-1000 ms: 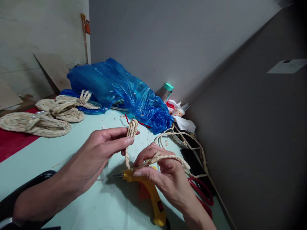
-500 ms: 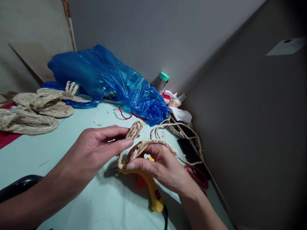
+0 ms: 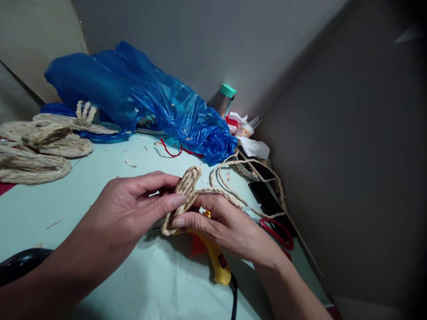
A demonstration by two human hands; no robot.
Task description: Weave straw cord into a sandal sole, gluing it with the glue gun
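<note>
Over a pale-green tabletop (image 3: pixel 150 280), both hands (image 3: pixel 133 204) (image 3: pixel 220 224) pinch braided cord (image 3: pixel 189 181) between them.

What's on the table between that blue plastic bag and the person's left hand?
In the head view, a red string and a few pale scraps lie on the table between the blue plastic bag and the left hand.

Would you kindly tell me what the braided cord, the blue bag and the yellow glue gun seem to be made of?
Braided cord: probably dried straw or plant fibre, matt, with pale, uneven strands.
Blue bag: thin plastic film, glossy, crinkled, partly translucent.
Yellow glue gun: likely hard plastic, smooth, its curved handle looking rigid.
</note>
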